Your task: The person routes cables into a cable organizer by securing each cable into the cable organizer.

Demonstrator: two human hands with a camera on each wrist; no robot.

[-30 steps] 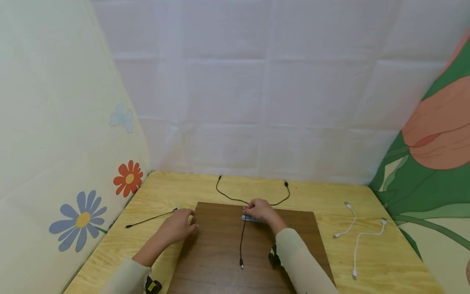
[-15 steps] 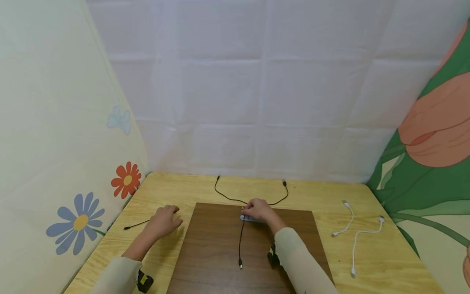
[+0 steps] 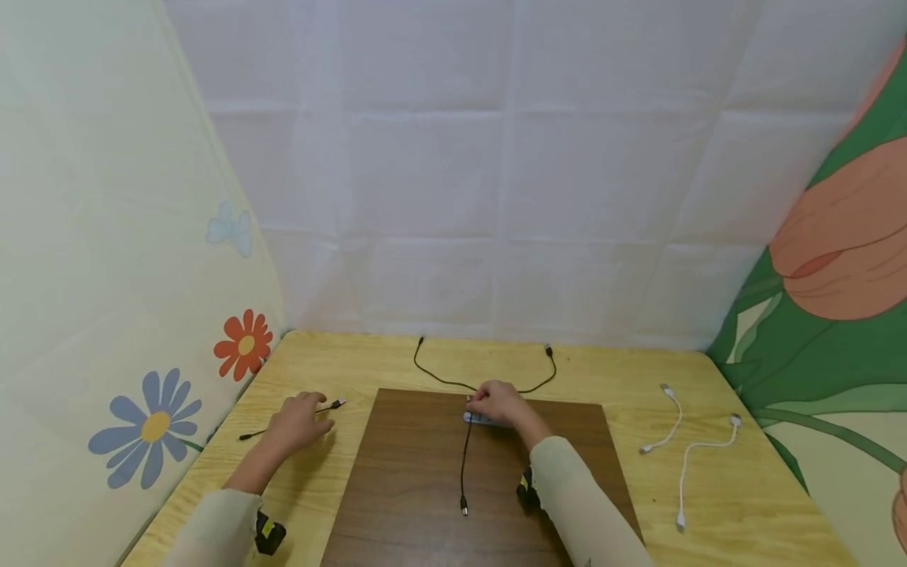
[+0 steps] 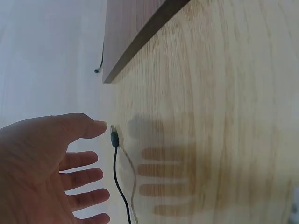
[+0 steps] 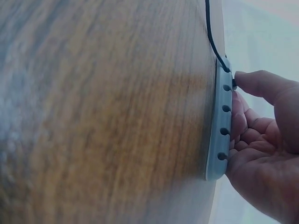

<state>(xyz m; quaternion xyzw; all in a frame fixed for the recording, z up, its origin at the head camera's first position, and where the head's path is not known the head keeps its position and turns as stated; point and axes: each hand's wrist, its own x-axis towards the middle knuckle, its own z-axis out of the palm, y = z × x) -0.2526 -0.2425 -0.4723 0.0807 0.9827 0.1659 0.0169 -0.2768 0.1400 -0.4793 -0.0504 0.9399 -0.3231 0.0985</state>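
Note:
My right hand [image 3: 498, 402] is at the far edge of a brown board [image 3: 411, 472]. Its thumb and fingers pinch the dark end of a black cable [image 3: 465, 461], right behind a pale blue-grey cable clip [image 5: 217, 140] with a row of notches. The cable passes through the clip's end notch and trails over the board, its USB plug [image 3: 464, 506] toward me. Left of the board, my left hand [image 3: 293, 423] hovers, fingers relaxed and holding nothing, above a second black cable [image 4: 115, 139]. That cable's metal plug lies just beyond the thumb tip in the left wrist view.
Behind the board a third black cable [image 3: 442, 383] curves across the yellow wooden table [image 3: 333, 358]. Two white cables, one shorter [image 3: 676, 429] and one longer [image 3: 687, 476], lie at the right. Fabric with printed flowers hangs at both sides.
The left hand has moved left, from beside the board's edge to over the left black cable, whose plug now shows past the fingers. The right hand keeps its place at the clip.

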